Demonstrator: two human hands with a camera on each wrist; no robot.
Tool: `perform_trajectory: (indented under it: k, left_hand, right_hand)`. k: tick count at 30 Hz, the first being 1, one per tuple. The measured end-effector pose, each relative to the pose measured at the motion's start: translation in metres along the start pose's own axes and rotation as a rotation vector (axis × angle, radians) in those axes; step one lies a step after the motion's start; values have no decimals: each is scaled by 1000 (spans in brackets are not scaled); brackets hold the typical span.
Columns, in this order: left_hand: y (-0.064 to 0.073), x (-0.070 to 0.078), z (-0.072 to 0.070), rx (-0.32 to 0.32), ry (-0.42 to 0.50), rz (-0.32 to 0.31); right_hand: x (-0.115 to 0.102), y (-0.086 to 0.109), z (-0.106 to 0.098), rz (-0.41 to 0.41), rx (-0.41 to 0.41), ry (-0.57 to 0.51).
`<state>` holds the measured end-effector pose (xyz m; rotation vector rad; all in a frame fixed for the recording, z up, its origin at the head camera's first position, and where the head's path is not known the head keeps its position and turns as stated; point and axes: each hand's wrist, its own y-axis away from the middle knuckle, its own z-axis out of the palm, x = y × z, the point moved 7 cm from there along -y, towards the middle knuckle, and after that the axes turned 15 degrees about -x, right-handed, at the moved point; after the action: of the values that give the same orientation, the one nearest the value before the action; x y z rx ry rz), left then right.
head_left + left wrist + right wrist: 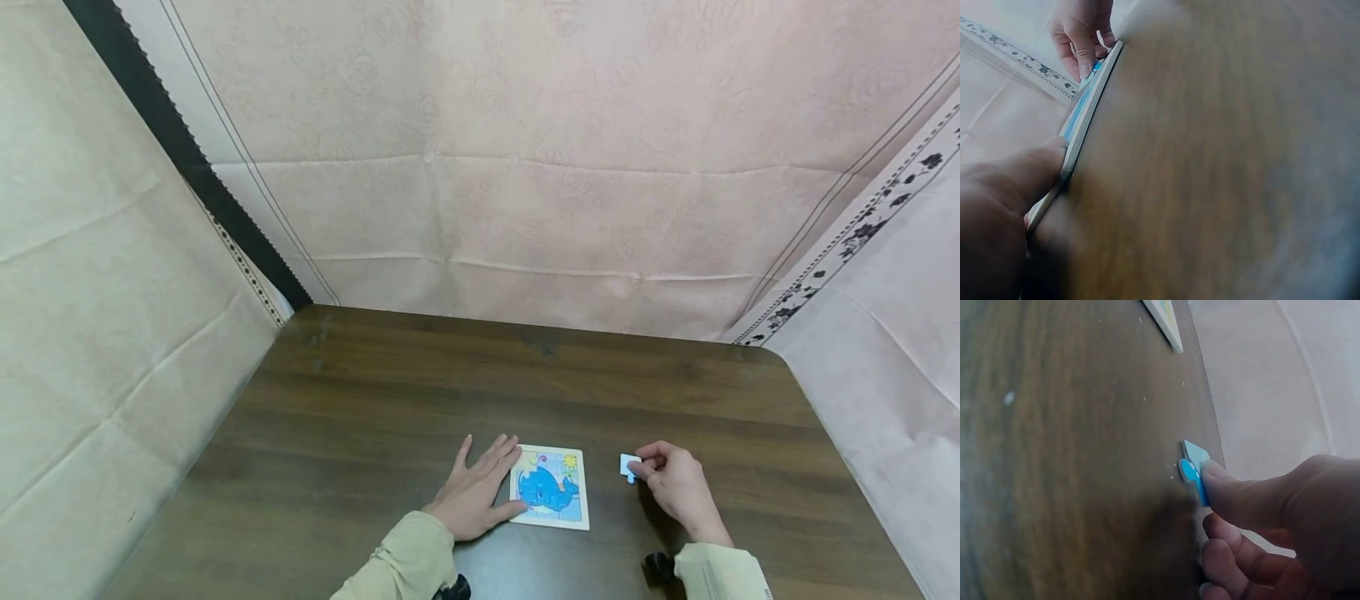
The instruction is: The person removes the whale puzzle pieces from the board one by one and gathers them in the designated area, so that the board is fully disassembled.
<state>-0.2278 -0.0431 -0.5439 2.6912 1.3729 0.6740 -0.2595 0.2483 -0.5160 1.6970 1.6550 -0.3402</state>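
A square jigsaw puzzle [550,487] in a pale frame shows a blue whale and a yellow sun. My left hand [476,492] lies at its left side with fingers straight and spread, the thumb over the lower left edge and the fingertips at the upper left corner. In the left wrist view, the thumb [1029,172] presses on the frame's edge. To the right of the puzzle, my right hand [678,483] pinches a light-blue puzzle piece [628,468] between thumb and fingers. A bright blue rounded tab [1188,470] sticks out from this piece in the right wrist view.
Everything rests on a dark brown wooden table [360,408]. Pale patterned cloth [525,208] hangs behind its far edge and along both sides. A black wrist device [660,568] sits by the right sleeve [720,573].
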Motion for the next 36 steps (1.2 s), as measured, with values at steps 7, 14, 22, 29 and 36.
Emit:
perform_trajectory:
  k: [7, 14, 22, 29, 36]
  left_hand:
    - [-1, -1, -1, -1, 0, -9]
    - [0, -1, -1, -15, 16, -2]
    - [0, -2, 2, -28, 16, -10]
    - [-1, -3, 2, -24, 16, -11]
    - [-1, -1, 2, -24, 26, -8]
  right_hand:
    - [-1, -2, -1, 10, 16, 18]
    - [0, -1, 2, 46, 3, 32]
    - [1, -1, 2, 54, 2, 43]
    - [1, -1, 2, 66, 5, 37]
    - [1, -1, 2, 79, -1, 36]
